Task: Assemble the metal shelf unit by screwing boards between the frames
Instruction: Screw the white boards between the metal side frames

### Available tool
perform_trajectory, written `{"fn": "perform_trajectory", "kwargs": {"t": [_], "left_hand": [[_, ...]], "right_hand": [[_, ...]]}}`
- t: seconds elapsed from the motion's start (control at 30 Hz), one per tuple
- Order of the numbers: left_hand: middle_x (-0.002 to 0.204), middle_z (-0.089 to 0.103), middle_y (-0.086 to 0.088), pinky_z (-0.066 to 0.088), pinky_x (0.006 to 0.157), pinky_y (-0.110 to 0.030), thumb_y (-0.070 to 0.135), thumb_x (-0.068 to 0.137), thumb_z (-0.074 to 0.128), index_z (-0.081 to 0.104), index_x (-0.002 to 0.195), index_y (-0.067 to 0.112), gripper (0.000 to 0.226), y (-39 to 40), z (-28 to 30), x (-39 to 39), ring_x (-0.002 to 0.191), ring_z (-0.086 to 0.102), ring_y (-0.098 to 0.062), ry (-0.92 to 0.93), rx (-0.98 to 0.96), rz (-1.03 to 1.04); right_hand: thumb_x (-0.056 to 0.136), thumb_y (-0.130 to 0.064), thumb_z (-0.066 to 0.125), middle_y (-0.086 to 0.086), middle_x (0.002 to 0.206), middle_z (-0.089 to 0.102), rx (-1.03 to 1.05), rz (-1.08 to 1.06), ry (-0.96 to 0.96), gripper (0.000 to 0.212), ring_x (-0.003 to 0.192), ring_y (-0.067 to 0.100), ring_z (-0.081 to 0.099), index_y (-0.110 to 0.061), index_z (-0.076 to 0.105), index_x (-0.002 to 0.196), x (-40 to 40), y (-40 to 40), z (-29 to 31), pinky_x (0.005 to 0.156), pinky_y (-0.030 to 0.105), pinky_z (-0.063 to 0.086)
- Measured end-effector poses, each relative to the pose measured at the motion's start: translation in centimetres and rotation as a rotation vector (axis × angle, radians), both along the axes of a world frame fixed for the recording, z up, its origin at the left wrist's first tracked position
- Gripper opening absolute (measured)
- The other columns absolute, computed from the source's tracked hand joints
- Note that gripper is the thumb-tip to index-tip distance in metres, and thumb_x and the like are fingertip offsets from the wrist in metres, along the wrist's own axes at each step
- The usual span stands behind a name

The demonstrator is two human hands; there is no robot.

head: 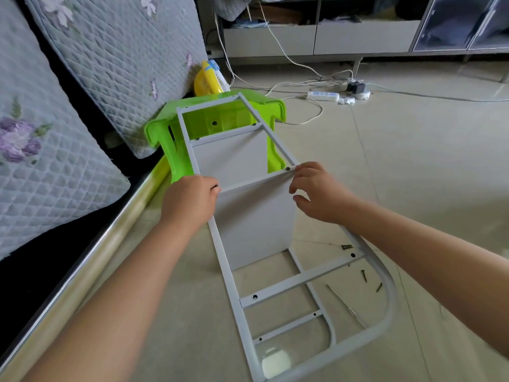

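Note:
A grey metal frame (278, 286) lies on its side on the floor, its far end leaning on a green plastic stool (162, 130). Two grey boards stand between the frames: the near board (256, 221) and the far board (231, 158). My left hand (190, 199) grips the left rail where the near board's top edge meets it. My right hand (316, 191) pinches the crossbar at the right rail, next to a dark screw head (287, 169). Loose dark screws (364, 274) lie on the floor to the right.
A thin screwdriver (345, 306) lies on the tiles right of the frame. A quilted mattress (49, 172) and a metal bed rail (91, 255) run along the left. A power strip (323, 96) with cables lies by a low cabinet (316, 37) at the back.

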State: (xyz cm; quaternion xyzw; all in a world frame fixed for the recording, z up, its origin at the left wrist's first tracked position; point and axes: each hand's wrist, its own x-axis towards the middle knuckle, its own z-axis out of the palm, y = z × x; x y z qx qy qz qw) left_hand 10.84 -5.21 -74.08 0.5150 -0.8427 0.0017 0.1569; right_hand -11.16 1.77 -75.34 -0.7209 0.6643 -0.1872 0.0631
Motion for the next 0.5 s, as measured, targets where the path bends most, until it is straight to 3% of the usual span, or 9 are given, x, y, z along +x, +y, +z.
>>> {"fn": "perform_trajectory", "kwargs": {"t": [0.13,0.23,0.27,0.33,0.37,0.43,0.5], "left_hand": [[0.081,0.061,-0.016,0.037,0.060,-0.035,0.019,0.092,0.051,0.065,0.089,0.000,0.024,0.5,-0.2,-0.1,0.086,0.057,-0.037,0.042,-0.025,0.017],[0.096,0.064,-0.026,0.050,0.074,-0.042,0.024,0.087,0.053,0.063,0.097,-0.008,0.035,1.4,0.0,-1.2,0.090,0.062,-0.042,0.067,-0.180,-0.119],[0.106,0.062,-0.028,0.049,0.084,-0.046,0.024,0.086,0.050,0.060,0.106,-0.009,0.040,1.7,-0.1,-2.0,0.101,0.060,-0.042,0.038,-0.221,-0.200],[0.143,0.037,-0.022,0.028,0.109,-0.040,0.025,0.095,0.042,0.037,0.136,-0.005,0.051,2.6,0.0,-4.3,0.136,0.033,-0.032,-0.123,-0.032,-0.278],[0.153,0.018,-0.015,0.014,0.115,-0.035,0.027,0.099,0.035,0.020,0.145,0.000,0.056,2.9,-0.2,-5.3,0.143,0.014,-0.025,-0.197,0.079,-0.285],[0.157,-0.003,-0.009,0.000,0.116,-0.033,0.034,0.100,0.027,0.002,0.148,0.005,0.062,3.4,-0.7,-7.0,0.145,-0.005,-0.019,-0.302,0.171,-0.273],[0.156,-0.010,-0.008,-0.004,0.115,-0.033,0.037,0.100,0.024,-0.003,0.148,0.006,0.064,3.6,-1.2,-7.7,0.144,-0.010,-0.018,-0.331,0.173,-0.255]], "right_hand": [[0.085,0.000,0.052,0.015,0.117,0.060,-0.013,-0.018,-0.067,0.023,0.127,0.024,0.040,0.002,0.066,0.104,0.0,0.0,0.0,0.100,0.019,0.024],[0.087,0.005,0.045,0.014,0.118,0.061,-0.101,-0.110,-0.270,0.028,0.117,0.025,0.050,0.001,0.065,0.107,-0.1,0.1,0.2,0.089,0.018,0.032],[0.088,0.006,0.043,0.014,0.117,0.061,-0.122,-0.149,-0.353,0.030,0.114,0.025,0.053,-0.001,0.065,0.108,-0.1,0.2,0.2,0.083,0.015,0.032],[0.088,0.006,0.042,0.012,0.117,0.062,-0.128,-0.213,-0.488,0.032,0.112,0.024,0.054,-0.003,0.064,0.110,-0.3,0.5,0.3,0.078,0.012,0.034],[0.088,0.006,0.041,0.012,0.117,0.062,-0.126,-0.236,-0.540,0.033,0.111,0.024,0.055,-0.003,0.063,0.111,-0.4,0.6,0.2,0.080,0.013,0.035],[0.087,0.007,0.039,0.012,0.115,0.064,-0.126,-0.273,-0.630,0.034,0.104,0.020,0.057,-0.003,0.063,0.110,-0.5,0.9,0.3,0.082,0.014,0.038],[0.089,0.005,0.039,0.011,0.112,0.064,-0.135,-0.310,-0.665,0.032,0.095,0.013,0.054,-0.003,0.062,0.109,-1.0,1.5,0.0,0.085,0.017,0.042]]}}
